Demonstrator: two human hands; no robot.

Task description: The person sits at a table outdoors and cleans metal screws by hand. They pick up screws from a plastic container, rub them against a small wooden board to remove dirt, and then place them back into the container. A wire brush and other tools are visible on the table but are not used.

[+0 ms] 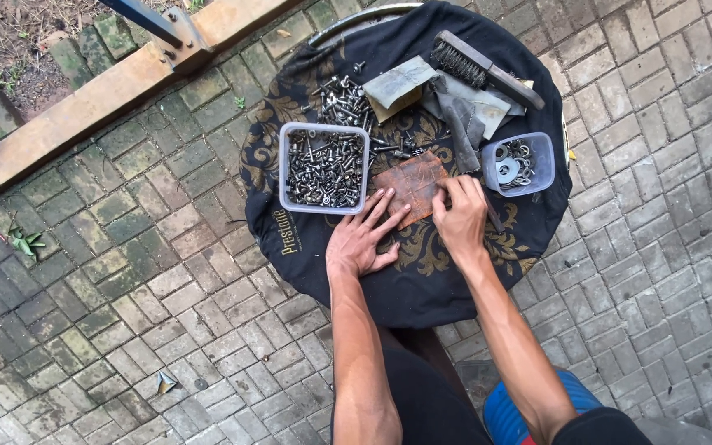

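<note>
A brown sheet of sandpaper [412, 180] lies on a round surface covered with a black patterned cloth [422, 280]. My left hand [362, 236] rests flat with its fingers spread, the fingertips pressing on the sheet's near left edge. My right hand [460, 216] is closed at the sheet's right edge, fingers curled as if pinching a small part; what it holds is hidden. A clear square tub [324, 167] full of screws and bolts stands just left of the sheet.
A smaller clear tub of washers [519, 162] sits at the right. A wire brush [483, 69], folded grey rags [463, 111] and loose bolts [343, 103] lie at the back of the cloth. Brick paving [125, 313] surrounds it; a wooden beam [84, 107] runs at the upper left.
</note>
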